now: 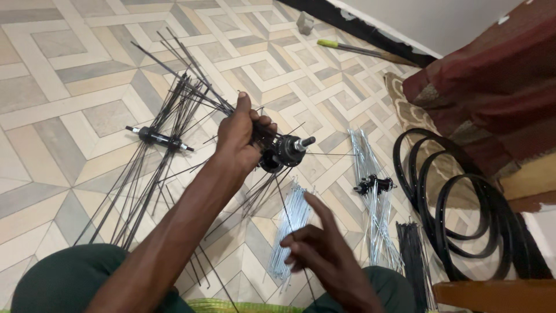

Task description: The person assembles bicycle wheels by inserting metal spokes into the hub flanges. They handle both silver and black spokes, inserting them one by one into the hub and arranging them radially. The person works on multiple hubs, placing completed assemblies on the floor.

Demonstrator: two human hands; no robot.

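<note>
The tiled floor (87, 116) is filling the whole scene, patterned in grey and cream diamonds. Far right, a dark red cloth (492, 75) is draping down beside a patterned rug (408, 113). Black wheel rims (463, 214) are lying overlapped on the right, partly on that rug. Left of centre, a second hub with black spokes (156, 139) is lying flat on the floor, its spokes fanning near and far. Right of centre, a hub with silver spokes (373, 185) is resting just left of the rims, and a loose bundle of silver spokes (289, 226) is lying near the person's knees. A bunch of black spokes (414, 255) is sitting near the rims at the lower right. Far off by the wall, a tool with a yellow-green handle (347, 49) is lying on the floor.

Now the hands: the left hand (240, 136) is gripping the black hub (286, 150) up above the floor in mid-scene, fingers clamped around its body, axle pointing right, spokes trailing off it. The right hand (324, 249) is hovering near, fingers partly curled and pinching what looks like a thin black spoke (284, 203), though blur is making that grip hard to confirm.
</note>
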